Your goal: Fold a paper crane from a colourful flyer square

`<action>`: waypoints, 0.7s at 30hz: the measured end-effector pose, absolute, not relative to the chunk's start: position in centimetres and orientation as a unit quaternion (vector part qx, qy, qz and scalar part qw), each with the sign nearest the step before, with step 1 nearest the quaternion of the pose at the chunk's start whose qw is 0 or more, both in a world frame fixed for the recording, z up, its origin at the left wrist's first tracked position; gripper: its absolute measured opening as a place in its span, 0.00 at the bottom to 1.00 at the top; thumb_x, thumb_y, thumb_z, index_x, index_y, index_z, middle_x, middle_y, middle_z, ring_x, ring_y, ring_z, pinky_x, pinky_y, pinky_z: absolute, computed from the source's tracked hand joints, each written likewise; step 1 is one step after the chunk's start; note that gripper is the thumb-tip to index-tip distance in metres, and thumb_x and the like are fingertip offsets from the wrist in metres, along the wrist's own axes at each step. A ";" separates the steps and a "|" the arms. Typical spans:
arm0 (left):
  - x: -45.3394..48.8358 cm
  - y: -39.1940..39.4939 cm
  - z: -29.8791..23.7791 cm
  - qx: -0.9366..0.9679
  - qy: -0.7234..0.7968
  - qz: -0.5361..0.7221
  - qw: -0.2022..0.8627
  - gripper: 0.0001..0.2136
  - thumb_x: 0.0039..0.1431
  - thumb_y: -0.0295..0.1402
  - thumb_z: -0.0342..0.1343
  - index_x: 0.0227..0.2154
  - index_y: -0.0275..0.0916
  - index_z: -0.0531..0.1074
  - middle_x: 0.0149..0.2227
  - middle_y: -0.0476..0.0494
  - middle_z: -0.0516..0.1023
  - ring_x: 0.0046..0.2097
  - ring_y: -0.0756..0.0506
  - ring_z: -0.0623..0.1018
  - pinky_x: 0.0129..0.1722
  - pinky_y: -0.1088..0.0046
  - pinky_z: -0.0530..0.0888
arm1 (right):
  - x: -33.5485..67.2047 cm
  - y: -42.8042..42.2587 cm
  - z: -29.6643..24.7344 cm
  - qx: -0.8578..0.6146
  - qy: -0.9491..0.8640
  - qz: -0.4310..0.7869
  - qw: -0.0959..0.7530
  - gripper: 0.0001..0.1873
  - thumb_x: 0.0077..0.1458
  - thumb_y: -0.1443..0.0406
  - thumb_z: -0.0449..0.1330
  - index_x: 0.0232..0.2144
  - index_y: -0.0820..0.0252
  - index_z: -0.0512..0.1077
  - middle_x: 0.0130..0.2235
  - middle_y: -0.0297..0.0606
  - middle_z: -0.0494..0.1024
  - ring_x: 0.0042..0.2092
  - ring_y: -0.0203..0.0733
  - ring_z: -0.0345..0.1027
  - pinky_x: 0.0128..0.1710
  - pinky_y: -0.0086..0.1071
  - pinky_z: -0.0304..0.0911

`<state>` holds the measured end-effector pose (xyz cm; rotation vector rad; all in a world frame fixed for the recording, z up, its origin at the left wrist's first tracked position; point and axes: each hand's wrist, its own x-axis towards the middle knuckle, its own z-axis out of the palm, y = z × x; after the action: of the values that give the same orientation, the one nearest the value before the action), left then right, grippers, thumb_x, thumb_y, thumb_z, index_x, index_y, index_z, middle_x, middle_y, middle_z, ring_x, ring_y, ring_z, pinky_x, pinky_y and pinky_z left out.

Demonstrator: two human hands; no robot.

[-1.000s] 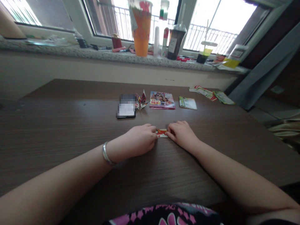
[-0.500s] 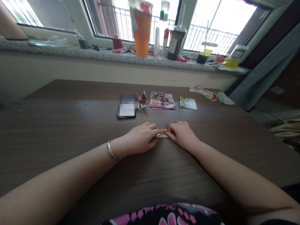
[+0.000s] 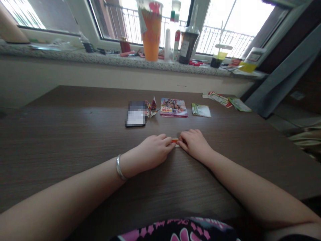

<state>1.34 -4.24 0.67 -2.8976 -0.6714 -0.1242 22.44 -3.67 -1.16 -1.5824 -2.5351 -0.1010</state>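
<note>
A small folded piece of printed paper [image 3: 175,141], orange and white, lies on the brown table between my two hands. My left hand [image 3: 156,150], with a silver bangle at the wrist, has its fingers closed together on the paper's left part and covers it. On the right end, my right hand [image 3: 194,142] pinches the paper between thumb and curled fingers. Only a narrow strip of it shows between the fingertips. Beyond the hands stands a folded paper crane [image 3: 151,108], beside a phone [image 3: 135,114] whose screen is blurred.
Behind the hands lie a stack of printed leaflets [image 3: 174,107] and a smaller stack of green-white papers [image 3: 201,110]. Paper strips [image 3: 220,99] rest at the far right. The windowsill [image 3: 112,59] carries a tall orange cup [image 3: 151,33], a dark drink cup [image 3: 188,45] and several bottles.
My left hand has shifted slightly right along the paper, its fingers now closer to the right hand and covering more of it. My right hand has stayed nearly still.
</note>
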 end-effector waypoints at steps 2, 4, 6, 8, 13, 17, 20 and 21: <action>1.4 -4.5 0.6 -0.969 -0.225 -0.036 0.097 0.15 0.63 0.28 0.47 0.52 0.33 0.67 0.46 0.37 0.72 0.43 0.42 0.70 0.38 0.66 0.69 | 22.5 -3.6 -1.1 -0.526 -0.846 -0.030 0.078 0.10 0.60 0.59 0.55 0.29 0.58 0.68 0.32 0.37 0.76 0.37 0.44 0.64 0.39 0.36 0.49; 1.4 -4.6 0.6 -0.967 -0.233 -0.034 0.099 0.14 0.62 0.28 0.47 0.50 0.33 0.68 0.46 0.37 0.72 0.42 0.42 0.70 0.37 0.66 0.69 | 22.6 -3.5 -1.1 -0.521 -0.849 -0.017 0.086 0.10 0.60 0.60 0.55 0.29 0.58 0.68 0.32 0.37 0.76 0.36 0.43 0.63 0.38 0.35 0.50; 1.4 -4.6 0.6 -0.966 -0.238 -0.036 0.090 0.13 0.62 0.28 0.48 0.48 0.34 0.70 0.44 0.37 0.72 0.41 0.42 0.70 0.37 0.66 0.69 | 22.8 -3.4 -1.1 -0.513 -0.852 0.004 0.101 0.09 0.59 0.61 0.56 0.28 0.58 0.67 0.31 0.37 0.75 0.35 0.42 0.62 0.38 0.34 0.51; 1.3 -4.5 0.7 -0.967 -0.239 -0.042 0.076 0.12 0.61 0.28 0.49 0.46 0.35 0.71 0.44 0.37 0.72 0.41 0.43 0.70 0.38 0.66 0.69 | 23.0 -3.4 -1.1 -0.502 -0.856 0.027 0.125 0.07 0.58 0.62 0.58 0.29 0.59 0.68 0.30 0.36 0.74 0.34 0.41 0.62 0.37 0.32 0.52; 1.1 -4.4 1.0 -0.968 -0.236 -0.041 0.075 0.09 0.61 0.27 0.50 0.41 0.35 0.73 0.41 0.38 0.73 0.41 0.42 0.70 0.38 0.67 0.69 | 23.3 -3.8 -0.7 -0.446 -0.874 0.059 0.181 0.04 0.57 0.64 0.58 0.33 0.59 0.70 0.32 0.35 0.74 0.36 0.39 0.63 0.39 0.32 0.55; 1.2 -4.6 1.0 -0.964 -0.249 -0.042 0.085 0.07 0.61 0.28 0.51 0.39 0.35 0.73 0.40 0.38 0.73 0.38 0.43 0.71 0.36 0.68 0.69 | 23.3 -4.3 -0.1 -0.411 -0.896 0.044 0.161 0.07 0.58 0.60 0.58 0.35 0.57 0.73 0.37 0.38 0.76 0.41 0.42 0.64 0.42 0.34 0.55; 1.2 -4.6 0.9 -0.962 -0.256 -0.044 0.084 0.07 0.62 0.27 0.50 0.38 0.35 0.73 0.37 0.39 0.73 0.37 0.44 0.72 0.36 0.68 0.70 | 23.3 -4.5 0.2 -0.411 -0.900 0.032 0.139 0.08 0.58 0.61 0.57 0.36 0.56 0.74 0.37 0.38 0.76 0.41 0.42 0.64 0.42 0.34 0.55; 1.1 -4.6 0.9 -0.962 -0.255 -0.045 0.082 0.07 0.62 0.26 0.50 0.37 0.35 0.73 0.36 0.39 0.73 0.37 0.44 0.72 0.36 0.68 0.70 | 23.2 -4.5 0.2 -0.415 -0.899 0.030 0.137 0.08 0.59 0.61 0.57 0.37 0.56 0.74 0.37 0.38 0.76 0.41 0.42 0.64 0.42 0.34 0.56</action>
<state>1.13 -4.60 0.92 -2.8749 -0.7616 -0.1350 23.25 -4.50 0.16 -1.2009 -2.6025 0.0870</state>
